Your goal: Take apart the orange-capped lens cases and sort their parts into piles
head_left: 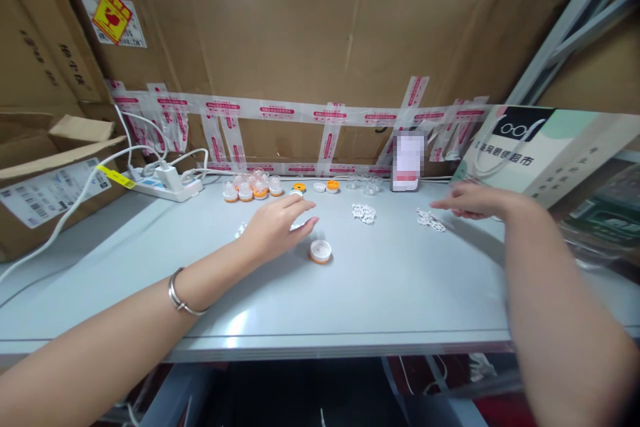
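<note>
1. Hovers with the bare left hand (274, 227), silver metal bangle (176, 293) at the wrist, over the smooth grey table (390, 293); fingers extended, thumb apart, gripping nothing visible.
2. Reaches with the bare right hand (475, 201), index finger extended, near a small heap of lacy white plastic pieces (431, 221); cannot tell if pinching anything.
3. On the table, near the left thumb, a round orange-and-white plastic case (321, 251).
4. Between the hands, a second white heap (364, 213).

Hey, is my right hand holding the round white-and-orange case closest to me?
No, the case sits on the table, nearer the left hand than the right hand.
</note>
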The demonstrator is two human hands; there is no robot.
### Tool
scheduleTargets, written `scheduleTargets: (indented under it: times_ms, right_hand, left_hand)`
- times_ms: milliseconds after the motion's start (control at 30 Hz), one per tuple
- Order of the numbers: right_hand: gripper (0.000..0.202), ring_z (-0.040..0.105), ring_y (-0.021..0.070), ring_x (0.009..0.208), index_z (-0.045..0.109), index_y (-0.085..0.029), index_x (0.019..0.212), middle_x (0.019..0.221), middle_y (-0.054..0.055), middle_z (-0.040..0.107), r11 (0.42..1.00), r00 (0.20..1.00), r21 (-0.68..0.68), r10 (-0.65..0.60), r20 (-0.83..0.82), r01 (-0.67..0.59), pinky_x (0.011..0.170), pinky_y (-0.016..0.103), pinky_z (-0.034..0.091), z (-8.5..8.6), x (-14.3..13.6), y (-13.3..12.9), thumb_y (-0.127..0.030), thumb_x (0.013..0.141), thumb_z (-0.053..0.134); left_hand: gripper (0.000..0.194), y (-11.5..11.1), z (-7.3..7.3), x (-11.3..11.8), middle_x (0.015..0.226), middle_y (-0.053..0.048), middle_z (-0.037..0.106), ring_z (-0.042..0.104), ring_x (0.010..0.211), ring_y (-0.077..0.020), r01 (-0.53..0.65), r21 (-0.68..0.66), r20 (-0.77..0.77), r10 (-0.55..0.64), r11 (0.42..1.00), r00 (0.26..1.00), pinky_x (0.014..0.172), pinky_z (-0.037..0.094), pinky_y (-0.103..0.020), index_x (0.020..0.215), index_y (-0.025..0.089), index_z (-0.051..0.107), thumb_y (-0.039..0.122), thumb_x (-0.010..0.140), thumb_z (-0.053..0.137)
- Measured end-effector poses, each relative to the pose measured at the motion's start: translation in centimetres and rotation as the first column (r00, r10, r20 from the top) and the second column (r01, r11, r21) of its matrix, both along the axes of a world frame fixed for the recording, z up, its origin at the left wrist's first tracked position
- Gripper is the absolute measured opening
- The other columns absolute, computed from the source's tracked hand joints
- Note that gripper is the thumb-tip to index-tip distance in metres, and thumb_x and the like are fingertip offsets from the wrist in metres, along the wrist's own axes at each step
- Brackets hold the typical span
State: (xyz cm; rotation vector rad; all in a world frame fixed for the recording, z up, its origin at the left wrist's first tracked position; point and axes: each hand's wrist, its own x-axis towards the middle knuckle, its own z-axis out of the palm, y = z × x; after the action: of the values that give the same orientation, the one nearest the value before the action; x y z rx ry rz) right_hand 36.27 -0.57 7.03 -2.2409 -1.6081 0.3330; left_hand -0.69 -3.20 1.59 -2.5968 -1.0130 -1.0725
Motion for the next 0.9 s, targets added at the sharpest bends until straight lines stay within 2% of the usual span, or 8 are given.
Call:
scheduleTargets:
  times_ms: [100,233,333,500,633,767,833,900]
  right_hand:
    - [0.034,0.057,0.0144,0.054,0.055,-0.017,0.072,0.069,0.012,0.062,0.944,0.971,-0.330,-0.100,-0.218,0.023,0.055,0.029,0.044,-0.8,1.1,0.7,-0.038,0.053,0.074]
    - [0.052,0.060,0.0164,0.060,0.051,-0.017,0.093,0.079,0.013,0.064,0.950,0.946,-0.293,0.008,-0.323,-0.108,0.057,0.030,0.045,-2.2,1.2,1.4,-0.029,0.048,0.075]
    - [0.043,0.061,0.0159,0.065,0.053,-0.016,0.090,0.081,0.014,0.066,0.942,0.926,-0.269,0.093,-0.366,-0.201,0.059,0.028,0.045,-2.8,0.8,1.8,-0.026,0.053,0.071]
    - [0.032,0.062,0.0175,0.064,0.055,-0.017,0.078,0.074,0.010,0.067,0.937,0.935,-0.271,0.125,-0.332,-0.221,0.062,0.029,0.046,-3.5,0.5,3.0,-0.026,0.052,0.072]
    - [0.040,0.062,0.0204,0.065,0.056,-0.019,0.083,0.076,0.007,0.067,0.938,0.979,-0.293,0.155,-0.132,-0.188,0.063,0.032,0.047,-3.0,-0.1,3.4,-0.037,0.052,0.074]
    - [0.056,0.059,0.0266,0.085,0.056,-0.019,0.098,0.105,0.012,0.060,0.986,0.975,-0.076,0.160,0.155,-0.150,0.068,0.035,0.046,-0.7,-2.4,1.4,-0.055,0.056,0.066]
    - [0.055,0.058,0.0243,0.089,0.054,-0.023,0.103,0.108,0.008,0.058,0.956,0.951,-0.006,0.291,0.106,-0.292,0.068,0.032,0.045,0.3,-4.8,-0.1,-0.059,0.062,0.060]
    - [0.052,0.057,0.0208,0.084,0.054,-0.026,0.104,0.101,0.006,0.059,0.860,0.861,-0.041,0.508,-0.007,-0.508,0.066,0.029,0.044,0.5,-8.0,-1.7,-0.059,0.064,0.059]
  left_hand:
    - [0.024,0.1,0.2,-0.2,0.090,-0.007,0.064,0.061,0.078,-0.0160,-0.012,-0.004,-0.005,0.012,1.000,1.000,0.069,0.049,-0.028,0.098,0.014,0.061,0.029,0.084,0.049]
    - [0.022,0.1,0.4,-0.4,0.087,-0.007,0.064,0.060,0.075,-0.0155,-0.022,-0.006,-0.023,0.022,1.000,0.999,0.068,0.048,-0.027,0.096,0.015,0.062,0.028,0.084,0.048]
    - [0.022,0.2,0.4,-0.5,0.084,-0.006,0.063,0.059,0.070,-0.0144,-0.023,-0.033,-0.043,0.021,0.999,0.999,0.063,0.047,-0.026,0.095,0.015,0.062,0.027,0.084,0.048]
    - [0.022,0.3,0.4,-0.5,0.084,-0.006,0.063,0.058,0.073,-0.0142,0.039,-0.144,-0.050,-0.047,0.989,0.998,0.063,0.045,-0.025,0.095,0.016,0.062,0.026,0.084,0.046]
    - [0.023,-0.1,0.5,-0.4,0.084,-0.004,0.063,0.057,0.073,-0.0126,0.188,-0.373,-0.058,-0.225,0.908,0.973,0.065,0.044,-0.023,0.096,0.018,0.063,0.032,0.085,0.048]
    - [0.040,-0.5,0.4,-0.4,0.088,-0.005,0.059,0.057,0.076,-0.0140,0.247,-0.513,-0.040,-0.310,0.822,0.950,0.063,0.045,-0.023,0.102,0.019,0.060,0.045,0.072,0.061]
    - [0.044,-0.5,0.2,-0.4,0.089,-0.005,0.058,0.056,0.078,-0.0149,0.242,-0.512,-0.044,-0.306,0.824,0.951,0.065,0.045,-0.024,0.104,0.019,0.059,0.045,0.069,0.063]
    - [0.041,-0.5,0.0,-0.3,0.087,-0.004,0.058,0.055,0.077,-0.0147,0.228,-0.510,-0.043,-0.289,0.830,0.956,0.065,0.044,-0.024,0.102,0.019,0.059,0.044,0.070,0.063]
